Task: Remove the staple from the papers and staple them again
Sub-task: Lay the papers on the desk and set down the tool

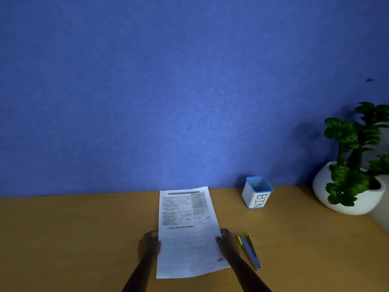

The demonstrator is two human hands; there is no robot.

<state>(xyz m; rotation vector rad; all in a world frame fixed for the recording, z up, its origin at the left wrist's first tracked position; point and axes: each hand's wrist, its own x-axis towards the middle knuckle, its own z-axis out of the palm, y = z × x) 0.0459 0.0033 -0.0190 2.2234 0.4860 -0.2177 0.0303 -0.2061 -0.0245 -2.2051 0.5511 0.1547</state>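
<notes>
White printed papers (187,232) lie lengthwise on the wooden desk (73,228), their far end near the blue wall. My left hand (149,245) grips the papers' left edge, thumb on top. My right hand (227,241) grips the right edge the same way. A blue and yellow stapler (250,252) lies on the desk just right of my right hand, apart from it. No staple can be made out on the papers at this size.
A small white container with a blue rim, marked BIN (256,193), stands at the back right by the wall. A green plant in a round white pot (347,186) stands at the far right. The blue wall (168,91) rises behind the desk.
</notes>
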